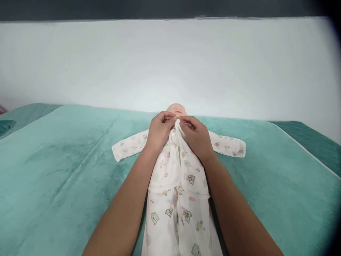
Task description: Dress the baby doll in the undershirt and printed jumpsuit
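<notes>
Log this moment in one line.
left hand: at shirt collar; right hand: at shirt collar; doll: face up; sleeves: outspread; underneath: green cover

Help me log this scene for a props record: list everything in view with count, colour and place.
Baby doll: 1, pink face, on its back, head toward the wall
Long-sleeved baby top: 1, white with bear print, on the doll, sleeves spread
Buttons: at least 2, pale, down the top's front
Baby trousers: 1, white with bear print, below the top
Plush cover: 1, teal, under the doll
Quilted surface: count unclear, darker green, both sides
Wall: 1, white with dark upper band, behind
Unidentified item: 1, pinkish, left edge
Left hand: 1, bare, at the collar
Right hand: 1, bare, at the collar
</notes>
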Demonstrator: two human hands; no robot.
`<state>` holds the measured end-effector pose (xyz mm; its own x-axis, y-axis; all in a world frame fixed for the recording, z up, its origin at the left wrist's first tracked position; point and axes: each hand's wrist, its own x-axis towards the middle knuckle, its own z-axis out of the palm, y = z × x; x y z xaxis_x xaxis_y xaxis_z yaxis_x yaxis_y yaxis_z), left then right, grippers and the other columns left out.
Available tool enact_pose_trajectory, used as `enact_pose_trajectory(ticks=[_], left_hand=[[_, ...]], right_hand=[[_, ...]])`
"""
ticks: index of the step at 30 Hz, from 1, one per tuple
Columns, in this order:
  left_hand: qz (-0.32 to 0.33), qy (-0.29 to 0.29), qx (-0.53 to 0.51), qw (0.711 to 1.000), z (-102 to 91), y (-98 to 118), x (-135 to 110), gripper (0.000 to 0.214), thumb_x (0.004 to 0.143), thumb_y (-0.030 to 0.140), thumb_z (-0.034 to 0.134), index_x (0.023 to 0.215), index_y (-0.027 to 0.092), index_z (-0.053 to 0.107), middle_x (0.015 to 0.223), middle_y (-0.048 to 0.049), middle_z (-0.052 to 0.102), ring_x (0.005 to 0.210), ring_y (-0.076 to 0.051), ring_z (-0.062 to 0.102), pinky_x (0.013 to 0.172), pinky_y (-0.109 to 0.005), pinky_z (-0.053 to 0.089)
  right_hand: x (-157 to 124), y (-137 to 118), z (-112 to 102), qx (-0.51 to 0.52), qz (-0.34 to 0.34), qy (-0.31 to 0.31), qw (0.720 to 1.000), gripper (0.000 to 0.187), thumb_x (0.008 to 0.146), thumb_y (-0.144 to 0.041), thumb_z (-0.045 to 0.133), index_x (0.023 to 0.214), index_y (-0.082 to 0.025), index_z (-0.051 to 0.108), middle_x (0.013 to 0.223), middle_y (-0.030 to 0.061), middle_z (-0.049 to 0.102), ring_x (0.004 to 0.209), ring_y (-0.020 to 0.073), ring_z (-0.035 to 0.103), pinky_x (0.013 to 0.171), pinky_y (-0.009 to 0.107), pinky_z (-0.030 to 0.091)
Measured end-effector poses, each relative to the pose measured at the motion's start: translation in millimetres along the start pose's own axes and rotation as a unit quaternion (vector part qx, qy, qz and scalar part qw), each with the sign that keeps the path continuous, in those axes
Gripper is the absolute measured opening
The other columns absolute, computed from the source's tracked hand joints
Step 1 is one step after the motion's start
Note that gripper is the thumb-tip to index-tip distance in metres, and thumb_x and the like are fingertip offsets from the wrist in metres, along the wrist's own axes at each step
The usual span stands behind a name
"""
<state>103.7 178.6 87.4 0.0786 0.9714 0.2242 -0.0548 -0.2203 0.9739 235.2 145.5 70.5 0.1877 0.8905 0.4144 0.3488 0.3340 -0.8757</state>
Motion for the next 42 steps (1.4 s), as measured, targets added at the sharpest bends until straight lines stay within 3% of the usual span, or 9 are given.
enact_pose_trajectory(ticks=[5, 10, 14, 16, 23, 26, 31, 37, 42], left_hand=[[0.063, 0.049, 0.103, 0.992, -1.5, 6.0, -6.4, 0.009, 0.077, 0.02, 0.062, 0.085, 0.019, 0.067, 0.089, -0.0033, 0.068, 0.079, -0.014, 0.059, 0.074, -0.026, 0.046], [0.03, -0.004, 0.181, 0.983, -11.4, 22.6, -27.3, 0.009, 0.08, 0.026, 0.062, 0.083, 0.021, 0.069, 0.078, -0.0016, 0.067, 0.071, -0.015, 0.058, 0.065, -0.026, 0.042], [0.017, -0.076, 0.251, 0.965, -19.7, 36.5, -40.1, 0.011, 0.081, 0.027, 0.062, 0.078, 0.023, 0.071, 0.079, -0.0017, 0.069, 0.071, -0.017, 0.059, 0.063, -0.027, 0.041], [0.022, -0.085, 0.273, 0.958, -22.0, 40.8, -43.5, 0.008, 0.079, 0.026, 0.064, 0.079, 0.024, 0.072, 0.083, -0.0024, 0.07, 0.074, -0.018, 0.06, 0.064, -0.028, 0.042], [0.081, -0.087, 0.368, 0.922, -24.3, 42.7, -46.6, 0.009, 0.079, 0.021, 0.063, 0.074, 0.024, 0.071, 0.086, -0.0041, 0.066, 0.075, -0.019, 0.058, 0.063, -0.029, 0.04], [0.092, -0.066, 0.363, 0.925, -20.3, 47.9, -48.1, 0.013, 0.082, 0.021, 0.059, 0.074, 0.023, 0.07, 0.085, -0.003, 0.067, 0.076, -0.018, 0.058, 0.066, -0.029, 0.041], [0.022, -0.031, 0.261, 0.965, -10.0, 58.8, -54.2, 0.013, 0.084, 0.031, 0.059, 0.083, 0.022, 0.069, 0.084, -0.0004, 0.067, 0.072, -0.014, 0.058, 0.063, -0.026, 0.042], [-0.092, -0.08, 0.093, 0.988, -5.4, 43.6, -50.7, 0.017, 0.081, 0.036, 0.064, 0.084, 0.02, 0.068, 0.065, 0.0023, 0.052, 0.052, -0.009, 0.042, 0.046, -0.023, 0.031], [-0.085, -0.11, 0.008, 0.99, -10.4, 34.7, -45.5, 0.018, 0.081, 0.034, 0.067, 0.089, 0.018, 0.066, 0.07, 0.0015, 0.053, 0.057, -0.008, 0.044, 0.051, -0.022, 0.033]], right_hand=[[-12.3, -16.3, -8.1, -0.091, -0.014, 0.027, 0.995, 0.014, 0.088, -0.035, 0.054, 0.082, -0.023, 0.059, 0.077, 0.0001, 0.062, 0.067, 0.0156, 0.052, 0.065, 0.031, 0.041], [-33.9, -39.0, -16.0, -0.225, 0.012, -0.079, 0.971, 0.037, 0.085, -0.051, 0.06, 0.068, -0.024, 0.042, 0.065, -0.0014, 0.052, 0.057, 0.0149, 0.041, 0.054, 0.03, 0.028], [-43.6, -41.6, -11.3, -0.276, 0.007, -0.068, 0.959, 0.03, 0.088, -0.042, 0.054, 0.07, -0.024, 0.037, 0.07, -0.0002, 0.051, 0.057, 0.0152, 0.038, 0.054, 0.029, 0.024], [-44.5, -37.5, -8.8, -0.27, 0.0, -0.051, 0.961, 0.026, 0.09, -0.037, 0.05, 0.071, -0.024, 0.037, 0.07, -0.0001, 0.052, 0.057, 0.0154, 0.038, 0.055, 0.029, 0.024], [-38.8, -27.3, -12.2, -0.09, 0.07, -0.025, 0.993, 0.026, 0.088, -0.04, 0.053, 0.069, -0.023, 0.048, 0.059, -0.0041, 0.051, 0.057, 0.0143, 0.043, 0.057, 0.028, 0.031], [-35.7, -27.8, -15.3, -0.008, 0.104, -0.01, 0.994, 0.022, 0.086, -0.04, 0.058, 0.073, -0.022, 0.056, 0.063, -0.0044, 0.052, 0.059, 0.0129, 0.044, 0.058, 0.027, 0.033], [-31.8, -27.2, -20.1, 0.157, 0.145, -0.031, 0.976, 0.023, 0.083, -0.043, 0.063, 0.076, -0.021, 0.061, 0.069, -0.0034, 0.052, 0.063, 0.0118, 0.044, 0.059, 0.026, 0.035], [-30.4, -18.6, -17.7, 0.229, 0.167, -0.054, 0.957, 0.022, 0.08, -0.043, 0.068, 0.08, -0.022, 0.064, 0.073, -0.002, 0.057, 0.066, 0.0131, 0.049, 0.062, 0.026, 0.038], [-28.1, -11.7, -18.5, 0.28, 0.174, -0.078, 0.941, 0.019, 0.078, -0.039, 0.071, 0.085, -0.022, 0.065, 0.076, -0.0012, 0.062, 0.068, 0.0141, 0.054, 0.065, 0.027, 0.043]])
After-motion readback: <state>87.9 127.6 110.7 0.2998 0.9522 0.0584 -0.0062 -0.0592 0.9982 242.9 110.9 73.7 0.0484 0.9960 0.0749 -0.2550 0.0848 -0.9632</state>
